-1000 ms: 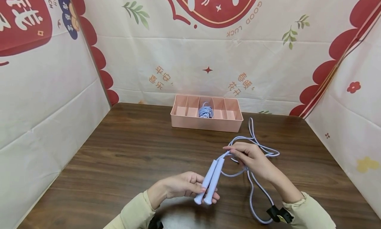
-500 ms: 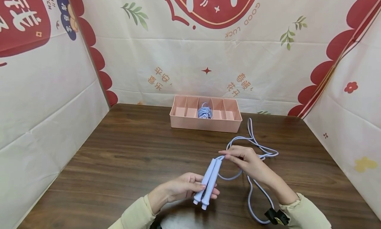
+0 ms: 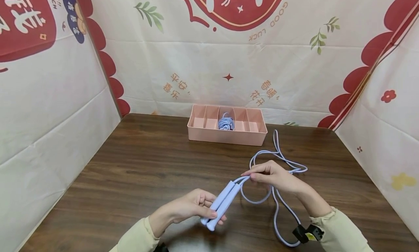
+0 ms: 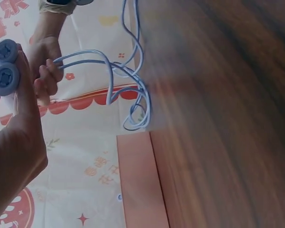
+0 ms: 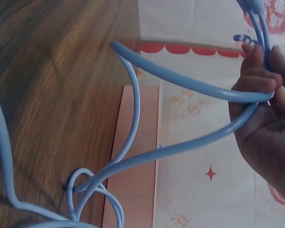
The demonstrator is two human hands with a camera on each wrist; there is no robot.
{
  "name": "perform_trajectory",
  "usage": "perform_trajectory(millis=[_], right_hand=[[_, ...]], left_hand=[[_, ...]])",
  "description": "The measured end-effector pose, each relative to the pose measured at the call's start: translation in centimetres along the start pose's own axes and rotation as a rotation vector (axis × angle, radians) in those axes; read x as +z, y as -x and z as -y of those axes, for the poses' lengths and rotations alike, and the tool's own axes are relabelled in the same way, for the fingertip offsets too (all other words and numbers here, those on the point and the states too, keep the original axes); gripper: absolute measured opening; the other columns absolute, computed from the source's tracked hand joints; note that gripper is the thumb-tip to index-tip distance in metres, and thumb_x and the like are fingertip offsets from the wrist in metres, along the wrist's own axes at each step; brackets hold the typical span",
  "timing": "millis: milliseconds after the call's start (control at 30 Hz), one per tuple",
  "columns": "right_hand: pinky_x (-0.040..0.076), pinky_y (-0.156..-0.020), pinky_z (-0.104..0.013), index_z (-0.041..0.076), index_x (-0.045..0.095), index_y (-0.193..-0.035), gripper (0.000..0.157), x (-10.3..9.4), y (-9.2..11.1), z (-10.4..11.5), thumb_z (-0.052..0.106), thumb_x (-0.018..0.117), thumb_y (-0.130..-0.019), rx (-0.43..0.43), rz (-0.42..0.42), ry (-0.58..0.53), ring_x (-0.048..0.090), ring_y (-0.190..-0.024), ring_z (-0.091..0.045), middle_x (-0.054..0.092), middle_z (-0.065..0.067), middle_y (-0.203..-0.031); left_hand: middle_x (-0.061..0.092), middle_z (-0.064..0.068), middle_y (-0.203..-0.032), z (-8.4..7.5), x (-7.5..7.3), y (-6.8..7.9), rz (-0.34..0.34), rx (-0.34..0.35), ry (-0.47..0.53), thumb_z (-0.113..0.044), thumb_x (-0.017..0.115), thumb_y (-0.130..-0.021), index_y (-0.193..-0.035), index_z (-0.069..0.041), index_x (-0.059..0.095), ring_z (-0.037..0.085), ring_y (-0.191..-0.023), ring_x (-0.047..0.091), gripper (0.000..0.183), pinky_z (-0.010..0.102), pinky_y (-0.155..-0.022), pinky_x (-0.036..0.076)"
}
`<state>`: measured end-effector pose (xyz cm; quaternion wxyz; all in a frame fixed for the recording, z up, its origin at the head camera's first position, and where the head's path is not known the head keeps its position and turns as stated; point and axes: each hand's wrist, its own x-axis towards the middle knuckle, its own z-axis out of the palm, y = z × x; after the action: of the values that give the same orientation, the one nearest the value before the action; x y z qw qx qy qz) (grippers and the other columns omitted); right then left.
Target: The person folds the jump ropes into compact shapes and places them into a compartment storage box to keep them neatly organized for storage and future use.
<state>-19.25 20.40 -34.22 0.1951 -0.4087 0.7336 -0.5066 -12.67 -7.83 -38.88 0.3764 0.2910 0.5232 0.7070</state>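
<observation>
Two light-blue jump rope handles (image 3: pixel 224 201) lie side by side in my left hand (image 3: pixel 191 209), the thumb across them near their lower ends. Their round end caps (image 4: pixel 5 78) face the camera in the left wrist view. My right hand (image 3: pixel 278 176) pinches the two strands of the rope just beyond the handles' upper ends. In the right wrist view, the rope (image 5: pixel 194 89) passes through the curled fingers of that hand. From there the loose rope runs in loops over the table, back toward the box and forward beside the right sleeve.
A pink box (image 3: pixel 226 136) with several compartments stands at the back of the brown wooden table (image 3: pixel 147 161). One middle compartment holds a coiled blue rope (image 3: pixel 226 122). Printed white cloth (image 3: pixel 203 63) walls in the table at the back and both sides.
The handles have moved left and tilted further over in my left hand. My right hand has shifted slightly down, and more rope shows between it and the handles.
</observation>
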Motion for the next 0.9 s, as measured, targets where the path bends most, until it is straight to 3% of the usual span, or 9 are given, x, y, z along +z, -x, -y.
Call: perform_trajectory(millis=[67,167,267,367,667,900], right_hand=[[0.029,-0.037,-0.031,0.006,0.064,-0.110,0.026,-0.4,0.1,-0.1,0.002,0.045,-0.093,0.015,0.047,-0.092,0.037,-0.047,-0.009,0.048,0.008,-0.067],[0.024,-0.037,-0.030,0.013,0.065,-0.108,0.030,-1.2,0.3,-0.4,0.003,0.040,-0.095,0.037,0.084,-0.218,0.036,-0.049,-0.006,0.051,0.009,-0.071],[0.017,-0.039,-0.033,0.014,0.066,-0.105,0.033,-2.0,0.7,-0.7,0.003,0.036,-0.096,0.034,0.063,-0.299,0.029,-0.047,-0.012,0.053,0.009,-0.070],[0.014,-0.041,-0.037,0.013,0.067,-0.105,0.033,-2.5,0.9,-0.9,0.004,0.036,-0.097,0.029,0.014,-0.314,0.027,-0.047,-0.017,0.053,0.008,-0.069],[0.019,-0.041,-0.036,0.023,0.067,-0.106,0.036,-3.2,0.9,-0.5,0.002,0.039,-0.095,0.000,-0.109,-0.166,0.029,-0.046,-0.013,0.056,0.010,-0.072],[0.022,-0.039,-0.032,0.027,0.068,-0.098,0.035,-3.1,0.6,-0.6,0.003,0.043,-0.094,0.017,-0.269,-0.072,0.034,-0.047,-0.003,0.055,0.010,-0.069]], left_hand=[[0.049,0.044,-0.104,-0.3,-0.1,0.5,0.000,0.016,0.013,-0.001,0.055,-0.086,-0.111,0.022,0.044,0.015,-0.086,0.065,0.035,0.026,-0.074,0.051],[0.063,0.027,-0.100,-0.7,-0.4,1.3,-0.023,0.039,0.050,-0.003,0.056,-0.086,-0.110,0.017,0.048,0.016,-0.086,0.065,0.033,0.026,-0.074,0.051],[0.068,0.006,-0.096,-1.1,-0.7,2.0,-0.059,0.044,0.109,-0.007,0.059,-0.086,-0.110,0.006,0.052,0.015,-0.088,0.065,0.029,0.026,-0.075,0.051],[0.068,0.003,-0.096,-1.5,-0.8,2.4,-0.083,0.074,0.147,-0.010,0.059,-0.086,-0.113,0.002,0.051,0.015,-0.090,0.064,0.030,0.026,-0.077,0.050],[0.067,0.002,-0.097,-2.8,-1.5,2.7,-0.188,0.232,0.175,-0.011,0.057,-0.087,-0.109,-0.006,0.054,0.012,-0.090,0.064,0.023,0.023,-0.077,0.049],[0.066,0.000,-0.100,-3.6,-1.9,2.6,-0.180,0.362,0.241,-0.010,0.053,-0.090,-0.109,-0.007,0.055,0.010,-0.093,0.063,0.019,0.021,-0.078,0.049]])
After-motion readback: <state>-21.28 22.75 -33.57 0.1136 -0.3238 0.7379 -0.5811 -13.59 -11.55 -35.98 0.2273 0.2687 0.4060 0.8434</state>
